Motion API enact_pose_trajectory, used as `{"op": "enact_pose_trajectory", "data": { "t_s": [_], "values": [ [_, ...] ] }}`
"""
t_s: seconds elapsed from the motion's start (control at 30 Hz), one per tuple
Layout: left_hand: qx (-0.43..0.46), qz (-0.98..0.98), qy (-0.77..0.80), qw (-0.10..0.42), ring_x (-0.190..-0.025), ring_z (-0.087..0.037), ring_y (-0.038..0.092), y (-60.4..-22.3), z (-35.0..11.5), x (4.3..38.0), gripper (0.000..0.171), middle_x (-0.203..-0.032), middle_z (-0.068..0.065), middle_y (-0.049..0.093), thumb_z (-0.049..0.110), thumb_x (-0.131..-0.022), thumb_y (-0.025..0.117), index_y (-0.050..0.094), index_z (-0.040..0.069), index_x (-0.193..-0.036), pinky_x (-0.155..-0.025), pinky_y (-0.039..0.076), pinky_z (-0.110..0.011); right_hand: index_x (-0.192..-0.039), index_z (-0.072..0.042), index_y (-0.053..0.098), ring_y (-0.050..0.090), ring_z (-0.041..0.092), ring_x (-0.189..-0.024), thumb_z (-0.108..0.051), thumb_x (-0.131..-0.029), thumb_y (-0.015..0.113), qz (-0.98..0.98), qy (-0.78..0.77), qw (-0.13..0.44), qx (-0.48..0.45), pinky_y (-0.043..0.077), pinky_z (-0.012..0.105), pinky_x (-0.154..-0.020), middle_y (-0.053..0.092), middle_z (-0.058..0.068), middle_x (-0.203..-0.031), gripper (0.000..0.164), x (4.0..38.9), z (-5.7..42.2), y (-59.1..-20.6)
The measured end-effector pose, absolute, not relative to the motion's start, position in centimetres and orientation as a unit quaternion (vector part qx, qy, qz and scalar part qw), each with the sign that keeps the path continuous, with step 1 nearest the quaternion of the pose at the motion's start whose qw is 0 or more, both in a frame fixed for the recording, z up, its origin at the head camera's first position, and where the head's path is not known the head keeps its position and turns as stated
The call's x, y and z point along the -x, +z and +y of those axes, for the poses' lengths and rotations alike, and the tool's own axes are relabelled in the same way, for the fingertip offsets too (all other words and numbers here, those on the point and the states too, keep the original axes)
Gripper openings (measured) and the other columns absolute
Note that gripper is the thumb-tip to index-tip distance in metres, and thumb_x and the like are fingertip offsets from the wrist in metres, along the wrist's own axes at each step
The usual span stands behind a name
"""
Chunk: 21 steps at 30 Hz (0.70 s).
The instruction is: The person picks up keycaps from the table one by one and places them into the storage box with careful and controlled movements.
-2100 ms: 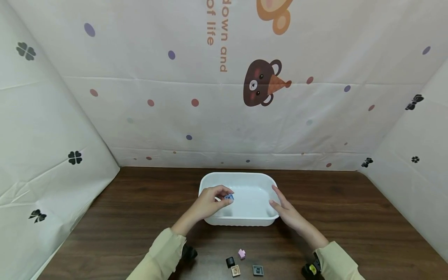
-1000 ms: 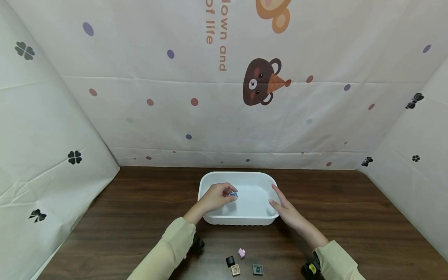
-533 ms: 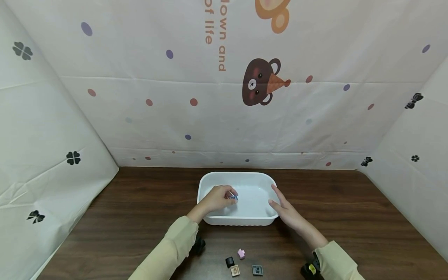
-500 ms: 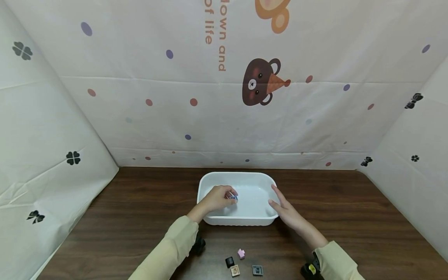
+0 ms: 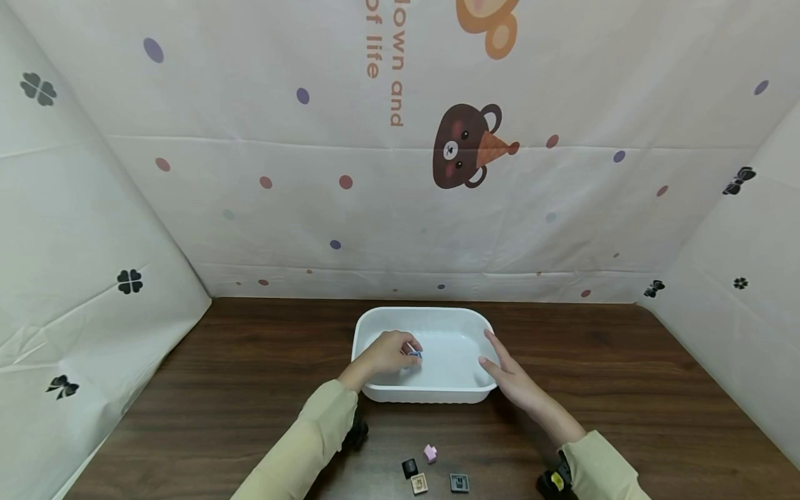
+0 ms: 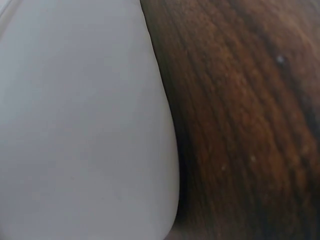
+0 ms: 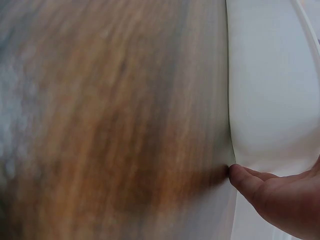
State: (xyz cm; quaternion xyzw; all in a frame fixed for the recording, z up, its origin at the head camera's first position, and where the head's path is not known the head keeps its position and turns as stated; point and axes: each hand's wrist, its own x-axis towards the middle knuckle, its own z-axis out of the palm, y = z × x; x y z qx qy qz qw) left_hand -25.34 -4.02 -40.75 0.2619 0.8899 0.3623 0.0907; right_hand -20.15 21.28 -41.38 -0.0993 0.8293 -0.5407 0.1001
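Observation:
My left hand pinches a small blue block with light markings between thumb and fingertips. It holds the block over the inside of a white plastic basin; the fingers cover part of the block. My right hand rests against the basin's right side with fingers straight and spread, thumb over the rim. In the right wrist view a fingertip touches the outer wall of the basin. The left wrist view shows only the basin wall and table, with no hand.
On the brown wooden table, in front of the basin, lie a pink piece, a black block, a beige block and a grey block. A white printed cloth rises behind and at both sides.
Over two seconds my left hand moved slightly right, farther over the basin, with the blue block pinched, then stayed nearly still. My right hand and the pieces on the table have not moved.

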Motion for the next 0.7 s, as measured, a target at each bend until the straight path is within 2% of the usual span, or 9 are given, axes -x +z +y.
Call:
{"op": "enact_pose_trajectory", "data": {
  "t_s": [0.4, 0.7],
  "values": [
    [-0.256, 0.889, 0.366, 0.100, -0.066, -0.009, 0.055, -40.70, -3.87, 25.42, 0.017, -0.080, -0.002, 0.063, 0.013, -0.084, 0.064, 0.065, 0.003, -0.097, -0.058, 0.045, -0.022, -0.146, -0.005, 0.004, -0.006, 0.036, -0.136, -0.020, -0.098, 0.039, 0.829, -0.542, 0.094, 0.104, -0.001, 0.057, -0.105, -0.003, 0.020, -0.150, 0.060, 20.07, 21.37, -41.33],
    [-0.256, 0.886, 0.374, 0.100, -0.071, -0.010, 0.057, -40.57, -3.95, 25.43, 0.016, -0.083, -0.002, 0.064, 0.014, -0.084, 0.064, 0.065, 0.004, -0.097, -0.062, 0.046, -0.023, -0.146, -0.005, 0.004, -0.006, 0.037, -0.136, -0.020, -0.098, 0.039, 0.828, -0.542, 0.097, 0.106, -0.002, 0.058, -0.105, -0.003, 0.021, -0.150, 0.061, 19.98, 21.29, -41.22]
  ]
}}
